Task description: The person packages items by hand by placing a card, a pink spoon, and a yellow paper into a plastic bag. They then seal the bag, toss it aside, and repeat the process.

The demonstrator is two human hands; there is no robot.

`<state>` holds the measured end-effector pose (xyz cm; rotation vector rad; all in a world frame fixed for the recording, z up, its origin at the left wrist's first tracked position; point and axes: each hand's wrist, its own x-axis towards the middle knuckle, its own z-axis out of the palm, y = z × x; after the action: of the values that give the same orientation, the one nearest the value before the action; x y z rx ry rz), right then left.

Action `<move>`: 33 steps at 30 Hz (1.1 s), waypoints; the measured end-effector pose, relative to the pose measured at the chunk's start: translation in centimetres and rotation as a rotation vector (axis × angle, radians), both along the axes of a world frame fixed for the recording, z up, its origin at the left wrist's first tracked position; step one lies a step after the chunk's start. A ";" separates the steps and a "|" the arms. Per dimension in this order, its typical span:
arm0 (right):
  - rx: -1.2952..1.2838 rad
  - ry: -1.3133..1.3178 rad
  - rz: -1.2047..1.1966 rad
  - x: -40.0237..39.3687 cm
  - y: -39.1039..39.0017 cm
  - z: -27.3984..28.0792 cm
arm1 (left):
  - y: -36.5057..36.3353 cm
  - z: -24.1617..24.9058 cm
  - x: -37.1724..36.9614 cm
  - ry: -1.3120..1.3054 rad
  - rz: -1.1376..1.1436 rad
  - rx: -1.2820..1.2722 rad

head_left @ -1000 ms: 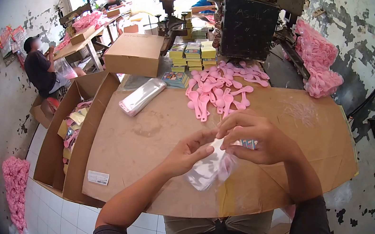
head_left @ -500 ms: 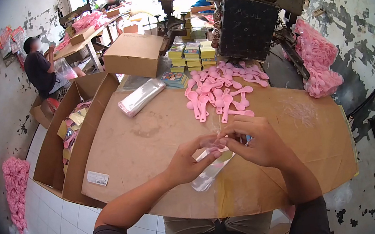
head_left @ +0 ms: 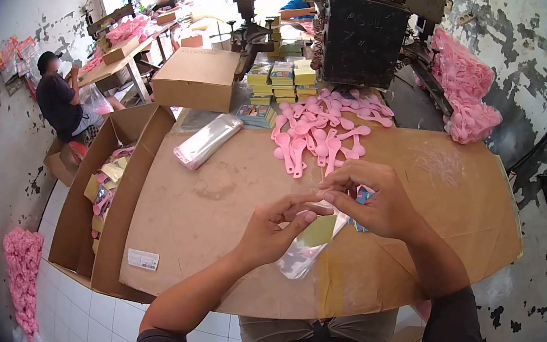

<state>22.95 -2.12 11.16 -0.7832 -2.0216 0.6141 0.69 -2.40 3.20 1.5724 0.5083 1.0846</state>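
Note:
My left hand (head_left: 275,230) and my right hand (head_left: 374,200) meet above the cardboard sheet near its front edge. Their fingers are pinched close together; what they grip is too small and clear to make out. Just under them lie clear plastic bags (head_left: 296,263) with a yellow-green card (head_left: 317,233) on them. Blue printed cards (head_left: 359,222) are partly hidden beneath my right hand. Beyond my hands, a heap of pink spoons (head_left: 332,147) is spread on the cardboard.
A stack of clear bags (head_left: 208,142), yellow card stacks (head_left: 281,79), a closed carton (head_left: 196,77) and a black machine box (head_left: 363,36) stand behind. An open carton (head_left: 98,244) is at left. A seated person (head_left: 57,100) works at back left.
My hands have shifted slightly and opened a little, showing more of the yellow-green card and the blue cards. A pink spoon by my right hand is now hidden.

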 end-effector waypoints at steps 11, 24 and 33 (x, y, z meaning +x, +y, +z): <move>0.009 -0.039 -0.028 0.3 0.6 -0.3 | 0.2 -0.1 0.2 -0.058 -0.009 -0.011; 0.408 -0.087 -0.220 -0.9 1.0 -1.3 | 0.0 0.3 0.0 0.014 0.036 -0.093; 0.735 -0.399 -0.293 -2.0 0.3 -2.7 | -1.0 0.0 0.1 0.275 0.212 0.093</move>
<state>20.92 -1.77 8.45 -0.7495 -2.1923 -0.4792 0.77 -3.42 3.20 1.7917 0.8351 1.0664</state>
